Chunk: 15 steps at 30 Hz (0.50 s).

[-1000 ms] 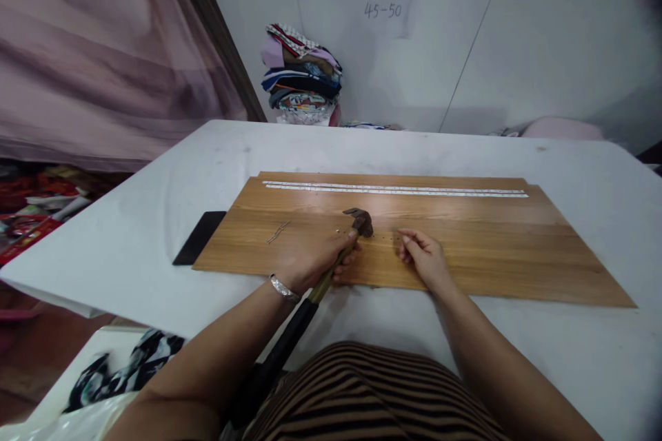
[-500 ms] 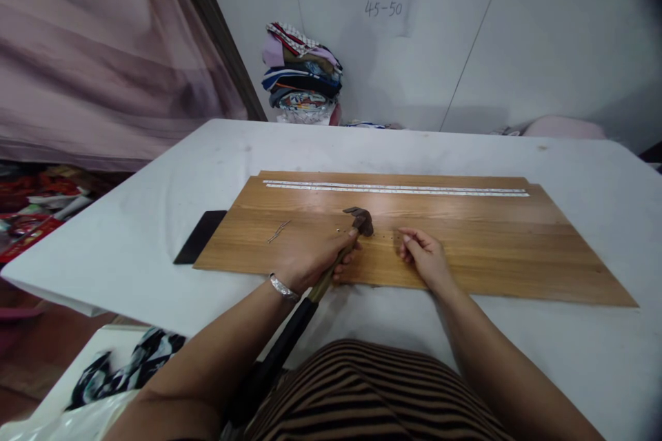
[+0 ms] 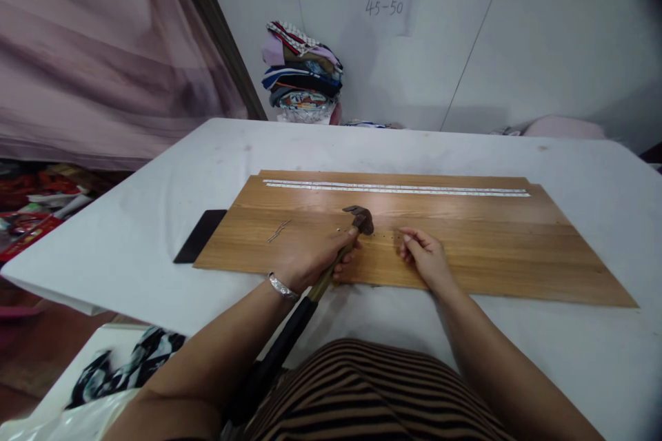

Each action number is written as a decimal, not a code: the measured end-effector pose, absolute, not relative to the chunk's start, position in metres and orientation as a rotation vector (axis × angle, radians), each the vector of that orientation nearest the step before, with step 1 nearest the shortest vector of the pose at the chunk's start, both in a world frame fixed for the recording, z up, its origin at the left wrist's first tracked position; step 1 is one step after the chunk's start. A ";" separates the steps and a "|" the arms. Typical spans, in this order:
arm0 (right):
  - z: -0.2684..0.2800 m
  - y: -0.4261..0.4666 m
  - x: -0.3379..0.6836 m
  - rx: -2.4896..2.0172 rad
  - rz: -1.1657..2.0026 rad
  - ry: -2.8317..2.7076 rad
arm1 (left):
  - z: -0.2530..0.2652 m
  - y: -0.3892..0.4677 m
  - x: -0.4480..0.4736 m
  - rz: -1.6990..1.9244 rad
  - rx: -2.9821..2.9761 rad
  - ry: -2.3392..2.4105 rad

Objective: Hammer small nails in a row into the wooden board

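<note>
My left hand [image 3: 331, 253] is wrapped round the upper handle of a claw hammer [image 3: 363, 219]. The hammer's dark metal head rests on or just over a wooden board [image 3: 496, 248], and its black grip runs back under my left forearm. Thumb and fingers of my right hand [image 3: 423, 253] are pinched together low over the board; whatever may be between them is too small to make out. Between the hands runs a row of small dark dots [image 3: 384, 236], perhaps holes or nail heads. Several loose nails [image 3: 279, 231] lie on the board left of my left hand.
Two white measuring strips [image 3: 398, 189] lie along the board's far side. A black flat piece [image 3: 201, 236] juts out at its left end. The white table [image 3: 145, 220] carries it all. Folded clothes [image 3: 303, 76] are stacked behind, by the wall.
</note>
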State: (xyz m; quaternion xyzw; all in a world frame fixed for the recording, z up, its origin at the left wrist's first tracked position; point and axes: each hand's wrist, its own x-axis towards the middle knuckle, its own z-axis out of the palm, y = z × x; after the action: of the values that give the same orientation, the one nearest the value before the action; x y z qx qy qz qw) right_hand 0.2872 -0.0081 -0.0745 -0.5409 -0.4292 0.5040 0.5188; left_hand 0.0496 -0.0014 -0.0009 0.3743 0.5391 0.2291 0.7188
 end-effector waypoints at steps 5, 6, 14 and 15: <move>-0.072 -0.008 0.286 -1.299 1.222 -1.012 | -0.005 0.001 0.050 0.503 0.823 1.189; -0.072 -0.008 0.286 -1.299 1.221 -1.007 | -0.004 0.001 0.050 0.497 0.814 1.193; -0.074 -0.009 0.286 -1.314 1.202 -1.019 | 0.000 -0.001 0.050 0.507 0.822 1.189; -0.074 -0.009 0.287 -1.315 1.205 -1.020 | 0.000 -0.001 0.051 0.508 0.821 1.187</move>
State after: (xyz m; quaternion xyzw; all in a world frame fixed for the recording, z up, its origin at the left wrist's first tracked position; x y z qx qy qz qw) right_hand 0.2866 -0.0087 -0.0735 -0.5479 -0.4250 0.5019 0.5170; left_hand 0.0506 -0.0013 0.0001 0.3716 0.5372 0.2299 0.7215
